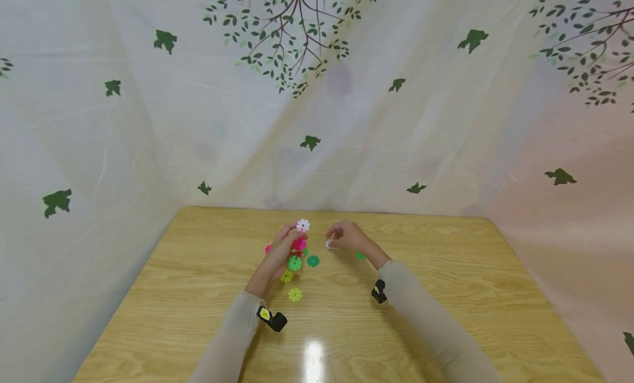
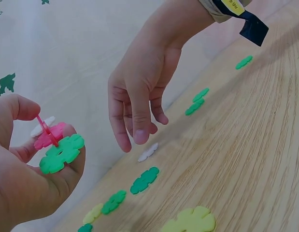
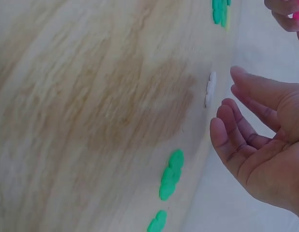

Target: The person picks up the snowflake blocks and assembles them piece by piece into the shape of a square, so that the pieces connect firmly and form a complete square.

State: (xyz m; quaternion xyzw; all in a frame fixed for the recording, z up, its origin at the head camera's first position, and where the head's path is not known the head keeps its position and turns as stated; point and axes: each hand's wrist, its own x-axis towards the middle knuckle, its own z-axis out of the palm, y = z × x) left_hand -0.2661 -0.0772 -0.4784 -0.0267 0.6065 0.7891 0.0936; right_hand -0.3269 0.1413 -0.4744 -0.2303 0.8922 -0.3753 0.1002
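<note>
My left hand (image 1: 281,246) grips a small cluster of notched, flower-shaped plastic discs. In the left wrist view a green disc (image 2: 62,153) faces the camera, with pink discs (image 2: 49,136) slotted behind it and a white disc (image 2: 42,126) partly hidden at the back. The thumb presses on the edge of an upright pink one. Over the table hangs my right hand (image 1: 349,237), its fingers loosely bent and nothing between them. Just below its fingertips lies another white disc (image 3: 210,90), flat on the wood, with a gap showing in the right wrist view.
Loose discs lie on the wooden table (image 1: 446,295): a green one (image 1: 312,261) between the hands, a yellow one (image 1: 295,294) nearer, and several green discs (image 2: 194,107) beyond the right hand. A printed cloth (image 1: 346,168) hangs at the table's far edge.
</note>
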